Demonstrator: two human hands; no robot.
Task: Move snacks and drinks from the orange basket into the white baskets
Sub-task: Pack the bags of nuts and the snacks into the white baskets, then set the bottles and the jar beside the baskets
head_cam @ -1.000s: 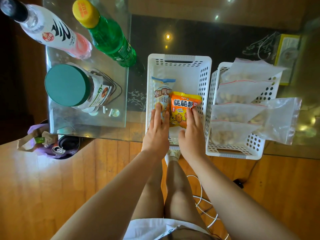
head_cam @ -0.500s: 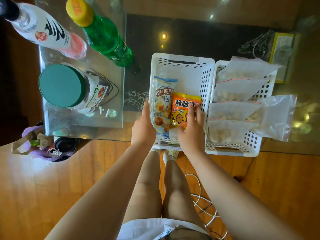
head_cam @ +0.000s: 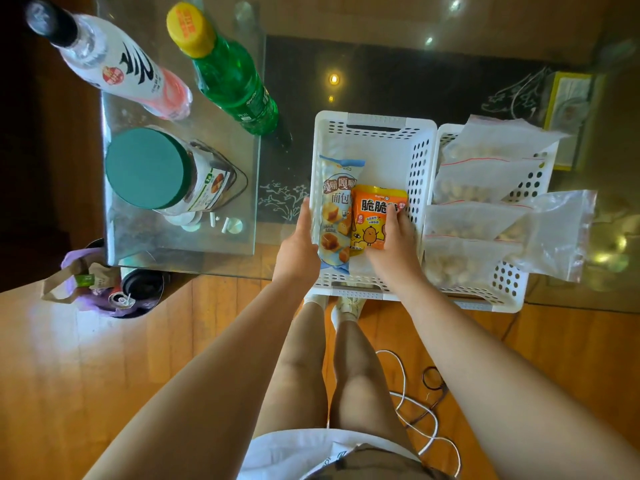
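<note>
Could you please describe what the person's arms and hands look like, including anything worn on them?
Both arms are bare from the bottom edge of the picture to the fingers: no sleeves, gloves, watch or bracelet show. No rings can be made out on the left hand or the right hand. The nails look short and unpainted, though they are small in the head view.

Two snack packets point(head_cam: 360, 216) in white basket point(head_cam: 377, 140)
</note>
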